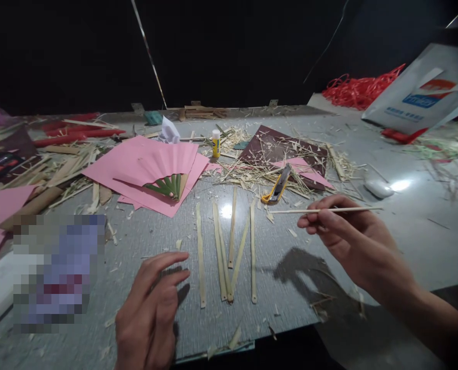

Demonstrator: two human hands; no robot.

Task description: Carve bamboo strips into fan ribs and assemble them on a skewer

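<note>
My right hand [344, 231] pinches a thin bamboo stick [352, 209] and holds it level above the grey table [283, 257]. My left hand [152, 303] hovers low over the table near its front edge, fingers stretched and apart, holding nothing. Between the hands lie several flat bamboo slats [229, 246], side by side and pointing away from me. A yellow utility knife [277, 186] rests just beyond the slats.
A half-open pink paper fan with green ribs [163, 167] lies on pink paper sheets [129, 172]. A yellow glue stick [215, 143] stands upright behind. Bamboo shavings [260, 169], a dark board [279, 146], red strips [358, 90] and a white bag [425, 92] lie around.
</note>
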